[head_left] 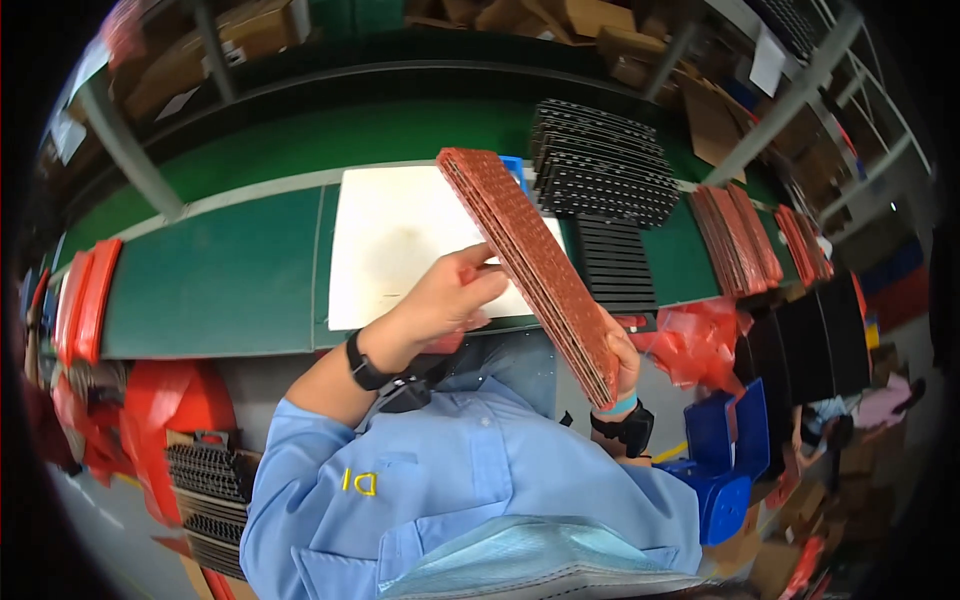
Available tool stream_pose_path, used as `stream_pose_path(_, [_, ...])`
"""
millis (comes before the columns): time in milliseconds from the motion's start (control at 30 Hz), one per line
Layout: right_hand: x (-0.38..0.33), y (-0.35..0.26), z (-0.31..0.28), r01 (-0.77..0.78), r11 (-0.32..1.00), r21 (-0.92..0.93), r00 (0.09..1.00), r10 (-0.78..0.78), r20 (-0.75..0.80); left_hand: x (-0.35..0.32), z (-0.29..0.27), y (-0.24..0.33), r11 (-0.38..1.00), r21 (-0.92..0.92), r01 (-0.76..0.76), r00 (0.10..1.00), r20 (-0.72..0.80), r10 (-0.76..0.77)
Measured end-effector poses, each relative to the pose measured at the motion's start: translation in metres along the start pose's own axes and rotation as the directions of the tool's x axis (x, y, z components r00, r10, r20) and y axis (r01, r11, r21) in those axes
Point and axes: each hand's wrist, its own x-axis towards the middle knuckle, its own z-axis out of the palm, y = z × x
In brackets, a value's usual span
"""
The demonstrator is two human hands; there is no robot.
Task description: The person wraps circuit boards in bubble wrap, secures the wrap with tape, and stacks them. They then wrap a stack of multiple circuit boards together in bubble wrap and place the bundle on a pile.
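Observation:
A long bundle of flat layered panels in red bubble wrap [530, 255] slants up and away from me over the table edge. My right hand [622, 355] grips its near lower end. Against its left side, about midway along, is my left hand [455, 295], with the fingers curled in. A little red shows by those fingers, but what they hold, if anything, is too small to make out. Under the bundle's far part lies a white board [385, 235], and a bit of a blue object [514, 170] shows behind the bundle.
Black slotted panels stand in a stack [605, 165], with a flat one [615, 265] nearer me. Red-wrapped bundles sit at right [735, 240] and left [90, 300] on the green table [220, 275]. Red film [690, 340] hangs over the edge; a blue bin [720, 470] stands lower right.

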Motion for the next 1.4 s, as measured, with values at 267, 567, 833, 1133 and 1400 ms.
stream_pose_path(267, [0.027,0.034,0.014,-0.139,0.99,-0.004,0.977,0.136,-0.163,-0.018,0.004,0.012,0.997,-0.061,0.041,0.993,-0.104,-0.047])
stream_pose_path(567, [0.033,0.049,0.014,-0.24,0.958,0.156,0.967,0.25,-0.045,-0.032,-0.013,0.009,0.991,-0.131,0.006,0.997,-0.075,-0.016])
stream_pose_path(833, [0.033,0.049,0.025,-0.223,0.965,0.14,0.951,0.246,-0.185,-0.028,-0.016,0.004,0.992,-0.128,-0.009,0.998,-0.069,0.0])
stream_pose_path(1133, [0.023,0.048,0.007,-0.242,0.935,0.258,0.942,0.29,-0.168,-0.018,0.003,0.005,1.0,0.012,-0.023,0.99,-0.139,0.024])
stream_pose_path(1400, [0.017,0.044,0.007,-0.226,0.959,0.17,0.962,0.247,-0.117,-0.003,0.004,-0.015,0.99,0.104,-0.094,0.986,-0.125,0.106])
